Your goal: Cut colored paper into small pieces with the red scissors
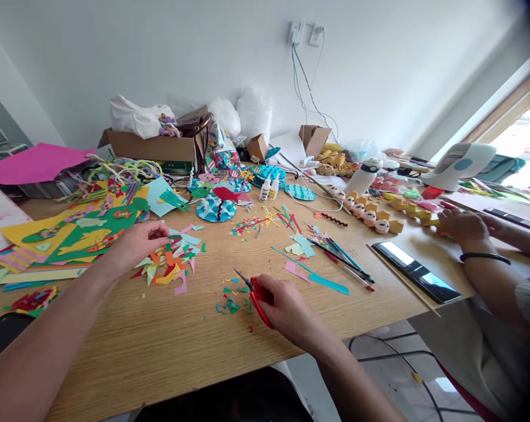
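Note:
My right hand is closed around red-handled scissors, whose blades point left over small green paper snips on the wooden table. My left hand reaches out to a heap of coloured paper scraps. Its fingertips pinch together at the heap's top edge. What they hold, if anything, is too small to make out.
Stacked coloured paper sheets lie left. Blue paper discs, glue bottles, pens and cardboard boxes crowd the middle and back. Another person's hand rests at right near a phone and yellow paper figures.

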The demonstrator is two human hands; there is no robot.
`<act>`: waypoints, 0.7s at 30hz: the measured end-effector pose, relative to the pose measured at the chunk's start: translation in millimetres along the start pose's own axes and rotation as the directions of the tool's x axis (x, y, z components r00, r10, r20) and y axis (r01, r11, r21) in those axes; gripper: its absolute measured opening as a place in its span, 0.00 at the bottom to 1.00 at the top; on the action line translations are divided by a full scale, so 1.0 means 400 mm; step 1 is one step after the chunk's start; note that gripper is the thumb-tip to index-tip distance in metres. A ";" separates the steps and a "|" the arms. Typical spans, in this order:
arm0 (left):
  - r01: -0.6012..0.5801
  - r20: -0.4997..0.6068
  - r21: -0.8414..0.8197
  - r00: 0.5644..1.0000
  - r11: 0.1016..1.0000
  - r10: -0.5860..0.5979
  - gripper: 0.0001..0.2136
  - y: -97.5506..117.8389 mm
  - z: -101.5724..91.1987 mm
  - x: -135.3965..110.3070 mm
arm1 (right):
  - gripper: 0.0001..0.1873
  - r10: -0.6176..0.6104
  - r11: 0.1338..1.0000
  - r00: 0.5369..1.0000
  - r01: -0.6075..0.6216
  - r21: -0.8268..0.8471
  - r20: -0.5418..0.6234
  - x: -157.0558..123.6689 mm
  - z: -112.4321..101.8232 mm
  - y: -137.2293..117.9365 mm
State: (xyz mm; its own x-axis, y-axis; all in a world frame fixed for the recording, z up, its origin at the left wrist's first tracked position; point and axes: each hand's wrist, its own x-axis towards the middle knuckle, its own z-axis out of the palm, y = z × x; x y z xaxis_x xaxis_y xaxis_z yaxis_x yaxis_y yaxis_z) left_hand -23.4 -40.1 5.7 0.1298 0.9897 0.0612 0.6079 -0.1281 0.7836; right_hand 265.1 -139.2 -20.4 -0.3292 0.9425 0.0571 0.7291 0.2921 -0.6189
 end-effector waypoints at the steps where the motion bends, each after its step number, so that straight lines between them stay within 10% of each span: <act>1: -0.001 -0.005 -0.021 1.000 1.000 0.000 0.08 0.013 0.005 -0.008 | 0.09 -0.004 1.000 1.000 0.004 0.007 -0.007 -0.001 0.000 0.000; 10: 0.181 0.075 -0.707 0.981 0.684 -0.181 0.09 0.148 0.204 -0.141 | 0.15 0.030 0.996 0.999 -0.028 0.086 -0.023 -0.015 -0.003 -0.025; 21: 0.278 0.240 -0.857 0.960 0.434 -0.142 0.10 0.209 0.328 -0.134 | 0.19 0.206 0.969 0.978 -0.197 0.147 -0.044 -0.065 -0.002 -0.006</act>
State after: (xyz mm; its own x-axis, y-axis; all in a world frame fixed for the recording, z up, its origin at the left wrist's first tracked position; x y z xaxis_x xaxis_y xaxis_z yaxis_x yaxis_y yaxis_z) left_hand 123.2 -112.4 -13.1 0.2259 0.9532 -0.2007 -0.3711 0.2747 0.8870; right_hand 272.6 -164.3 -19.8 -0.1451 0.9887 -0.0368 0.6833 0.0732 -0.7264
